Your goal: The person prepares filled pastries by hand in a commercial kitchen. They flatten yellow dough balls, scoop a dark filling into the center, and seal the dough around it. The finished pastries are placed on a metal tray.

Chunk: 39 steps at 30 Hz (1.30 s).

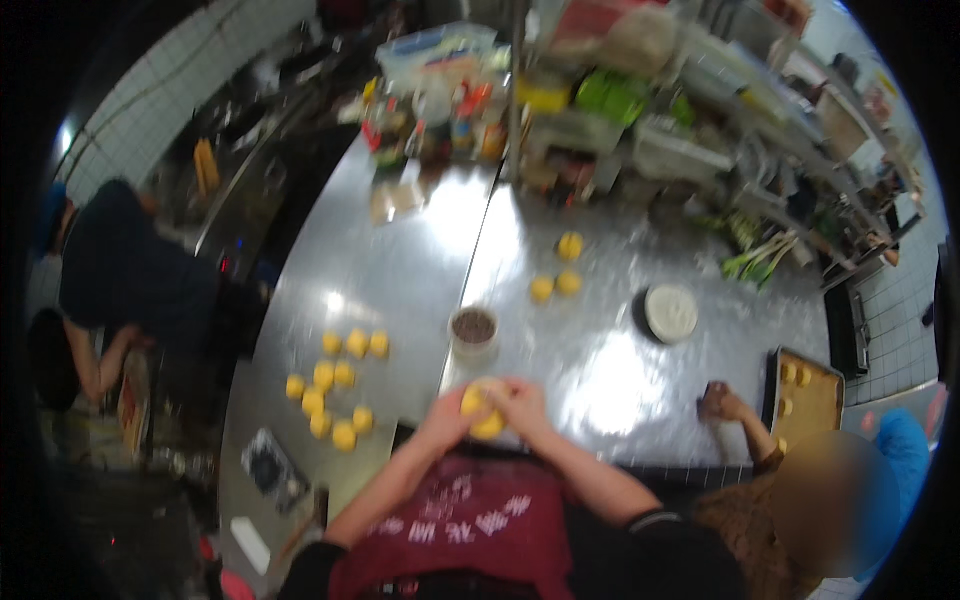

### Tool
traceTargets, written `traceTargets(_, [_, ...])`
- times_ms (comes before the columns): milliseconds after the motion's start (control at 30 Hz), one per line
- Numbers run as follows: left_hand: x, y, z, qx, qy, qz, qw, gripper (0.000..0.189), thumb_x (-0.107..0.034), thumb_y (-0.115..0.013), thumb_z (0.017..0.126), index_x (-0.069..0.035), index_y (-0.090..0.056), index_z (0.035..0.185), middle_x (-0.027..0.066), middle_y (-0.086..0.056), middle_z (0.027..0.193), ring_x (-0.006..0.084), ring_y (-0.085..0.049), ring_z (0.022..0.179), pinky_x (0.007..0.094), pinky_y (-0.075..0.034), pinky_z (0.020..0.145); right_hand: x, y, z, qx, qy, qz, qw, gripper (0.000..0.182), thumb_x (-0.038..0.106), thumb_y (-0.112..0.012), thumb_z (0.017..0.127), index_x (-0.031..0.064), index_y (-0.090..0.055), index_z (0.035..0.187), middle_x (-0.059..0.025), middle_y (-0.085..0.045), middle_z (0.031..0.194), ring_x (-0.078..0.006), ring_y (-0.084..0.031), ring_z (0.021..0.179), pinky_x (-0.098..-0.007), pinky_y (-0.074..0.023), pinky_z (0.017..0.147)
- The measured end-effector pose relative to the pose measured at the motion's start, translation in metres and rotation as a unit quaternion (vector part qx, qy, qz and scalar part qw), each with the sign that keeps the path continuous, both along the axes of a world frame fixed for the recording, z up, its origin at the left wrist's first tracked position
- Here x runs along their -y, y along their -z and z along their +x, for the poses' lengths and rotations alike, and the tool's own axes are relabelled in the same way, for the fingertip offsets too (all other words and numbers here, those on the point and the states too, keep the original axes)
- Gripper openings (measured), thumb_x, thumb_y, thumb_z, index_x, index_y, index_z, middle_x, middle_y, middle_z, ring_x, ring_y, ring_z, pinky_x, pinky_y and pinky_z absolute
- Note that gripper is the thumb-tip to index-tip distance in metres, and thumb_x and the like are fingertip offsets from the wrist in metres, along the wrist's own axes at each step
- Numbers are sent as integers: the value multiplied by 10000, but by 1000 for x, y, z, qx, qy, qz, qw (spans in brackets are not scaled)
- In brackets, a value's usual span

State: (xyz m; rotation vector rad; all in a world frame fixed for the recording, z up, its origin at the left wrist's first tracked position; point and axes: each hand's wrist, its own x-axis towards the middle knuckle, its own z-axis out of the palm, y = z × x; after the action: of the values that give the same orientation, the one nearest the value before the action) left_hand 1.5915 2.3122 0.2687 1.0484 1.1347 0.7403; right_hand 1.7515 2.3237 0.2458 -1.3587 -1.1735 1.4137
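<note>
Close to my body, at the front of the steel worktable (390, 247), my left hand (445, 417) and my right hand (520, 410) meet around a piece of yellow dough (475, 400). Another yellow lump (488, 427) shows just below it between the hands; blur hides whether the two are joined. Beyond my hands stands a white tub (472, 346) with dark brown granular contents. Several yellow dough balls (323, 373) lie in a loose group to the left. Further back, three more yellow balls (568, 283) rest on the metal.
On the right, a co-worker's hand (724, 403) holds something dark beside a baking tray (814, 390) with yellow pieces. A round white container (671, 313) stands behind it. Bottles (465, 124) and plastic bins (682, 146) crowd the back. A kitchen scale (274, 469) lies at left; another person (135, 262) works beyond.
</note>
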Motion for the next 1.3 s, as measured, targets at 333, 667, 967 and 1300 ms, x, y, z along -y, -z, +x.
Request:
traceTargets(333, [43,-17,-34,27,147,-8,989,502,-61,-616,901,0,-423,1359,94,-592,1175,199,-609,1060,363,-546,894,49,-41,-6,13,-89,20,996,232,200,-677,879,-12,-714,966,-43,-699,834,-81,-606,741,-237,-501,671])
traceTargets(667, [107,-22,-66,94,118,-24,988,462,8,-621,853,-9,-502,1299,63,-609,1128,136,-610,1005,278,-522,828,101,-65,-41,84,-156,-9,984,222,184,-686,873,-25,-712,943,-45,-702,814,-74,-611,717,-236,-499,638])
traceTargets(967, [139,-14,-74,138,35,-87,986,440,-50,-593,904,-4,-471,1324,81,-616,1102,179,-641,956,304,-557,806,139,-49,-67,139,-8,126,982,265,225,-711,826,-12,-703,943,-110,-695,770,-137,-628,689,-291,-514,657])
traceTargets(1300, [142,-29,-70,262,52,-110,957,356,-115,-531,968,12,-468,1295,114,-599,1175,225,-640,1011,377,-567,854,159,-51,-70,-79,75,62,992,251,206,-636,917,0,-635,1060,-38,-665,872,-79,-594,743,-238,-495,659])
